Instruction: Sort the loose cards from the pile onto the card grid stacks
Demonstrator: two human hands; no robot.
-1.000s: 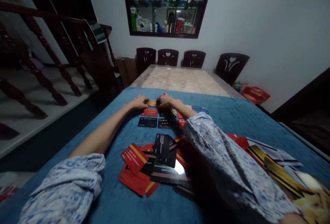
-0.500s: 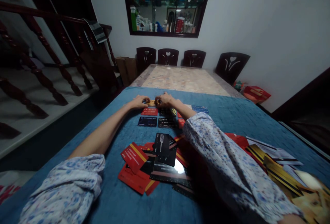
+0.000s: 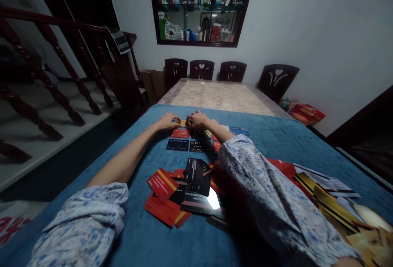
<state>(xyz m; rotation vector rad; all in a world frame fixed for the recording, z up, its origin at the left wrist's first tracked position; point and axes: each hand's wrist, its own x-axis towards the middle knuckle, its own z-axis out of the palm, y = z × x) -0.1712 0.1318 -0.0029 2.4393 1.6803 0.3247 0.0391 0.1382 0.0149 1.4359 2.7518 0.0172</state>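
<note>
At the far side of the blue cloth (image 3: 147, 234), my left hand (image 3: 167, 122) has its fingers curled at the left end of a gold card (image 3: 183, 123). My right hand (image 3: 198, 120) pinches the same card's right end, so its edges are hidden. Just below them lie a red card (image 3: 180, 133) and, in the nearer row, a dark blue card (image 3: 177, 145) beside a black card (image 3: 200, 146). My right forearm partly covers more cards to the right, among them a blue card (image 3: 239, 131).
Nearer to me is a loose heap of red cards (image 3: 162, 185) and black cards (image 3: 195, 170). At right lie several gold cards (image 3: 334, 205) and white cards (image 3: 328, 181). Beyond the cloth runs the bare tabletop (image 3: 215, 93), with chairs (image 3: 202, 70) behind it.
Both hands stay at the gold card with almost no movement. The whole view has shifted slightly down and to the right; the card heap lies as before.
</note>
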